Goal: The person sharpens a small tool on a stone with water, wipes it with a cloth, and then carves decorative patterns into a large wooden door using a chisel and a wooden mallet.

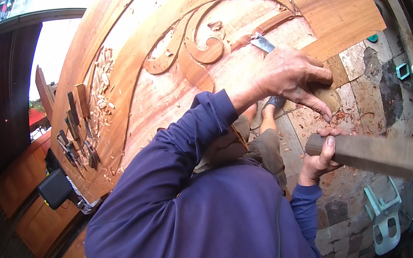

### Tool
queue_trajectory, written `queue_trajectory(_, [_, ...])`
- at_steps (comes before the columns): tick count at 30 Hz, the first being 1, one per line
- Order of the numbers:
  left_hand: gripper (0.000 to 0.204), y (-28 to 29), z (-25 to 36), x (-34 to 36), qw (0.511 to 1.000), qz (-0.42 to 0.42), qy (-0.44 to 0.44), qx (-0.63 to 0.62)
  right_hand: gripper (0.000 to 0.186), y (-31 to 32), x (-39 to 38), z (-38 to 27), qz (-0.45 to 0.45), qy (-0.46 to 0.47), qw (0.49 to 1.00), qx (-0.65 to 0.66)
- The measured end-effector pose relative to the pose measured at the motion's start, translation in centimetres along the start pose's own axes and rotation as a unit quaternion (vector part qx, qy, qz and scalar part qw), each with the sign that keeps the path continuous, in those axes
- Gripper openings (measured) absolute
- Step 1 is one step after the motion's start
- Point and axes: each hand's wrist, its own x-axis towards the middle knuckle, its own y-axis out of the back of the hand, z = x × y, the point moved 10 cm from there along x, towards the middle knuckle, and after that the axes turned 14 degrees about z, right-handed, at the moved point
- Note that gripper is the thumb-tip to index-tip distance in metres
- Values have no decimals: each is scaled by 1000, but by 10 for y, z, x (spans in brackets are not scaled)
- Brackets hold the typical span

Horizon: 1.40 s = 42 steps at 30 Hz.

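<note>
A large wooden panel (167,102) carries raised, curling scrollwork (206,51). My left hand (290,77) is over the panel's right side, closed around a chisel. The chisel's flat metal blade (262,42) sticks out past the knuckles toward the carving, while most of its handle is hidden by the hand. Whether the edge touches the wood, I cannot tell. Lower right, my right hand (323,158) grips one end of a thick wooden club (379,154), its far end smeared by motion. The club is apart from the chisel.
Several carving chisels (76,125) lie at the panel's left edge beside a heap of shavings (104,80). A black box-shaped thing (60,189) is below them. On the chip-strewn tiled floor (347,209) stands a pale green plastic stool (384,215).
</note>
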Motion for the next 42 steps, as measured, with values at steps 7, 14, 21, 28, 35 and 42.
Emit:
queue_trajectory(7, [60, 16, 4, 0, 998, 56, -30, -16, 23, -25, -8, 16, -84, -17, 989, -119])
queue_trajectory(14, [60, 35, 19, 1, 990, 92, -104, 28, 19, -49, -7, 22, -170, -8, 968, -184])
queue_trajectory(21, [62, -3, 25, -5, 994, 10, -103, 26, 33, 9, 11, -19, -11, -6, 995, -100])
queue_trajectory(28, [62, 6, 14, -8, 997, -1, -55, 48, 57, 9, 23, -37, 12, 13, 999, -45])
queue_trajectory(35, [59, 17, 6, -5, 998, 19, -51, -34, 31, -18, -15, 49, -163, 61, 954, -244])
queue_trajectory(42, [60, 23, 9, -6, 997, 50, -56, -1, 30, -28, -16, 18, -99, 86, 978, -162])
